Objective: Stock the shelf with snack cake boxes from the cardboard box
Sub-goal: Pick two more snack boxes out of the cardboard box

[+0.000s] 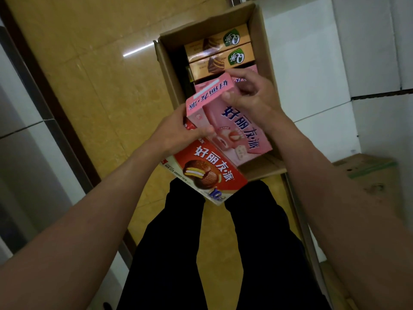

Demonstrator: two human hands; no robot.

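Two hands over an open cardboard box [166,63] on the tiled floor [100,90], left hand [178,133] gripping a red snack cake box [207,171], right hand [250,95] pinching a pink snack cake box [232,121] tilted above it, brown boxes [220,52] packed at the carton's far end

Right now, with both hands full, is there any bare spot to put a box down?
Yes: the yellow floor left of the cardboard box is bare, up to the dark baseboard. Inside it is crowded: brown boxes fill the far end, and the left hand and right hand hold the pink box and red box over the near end.
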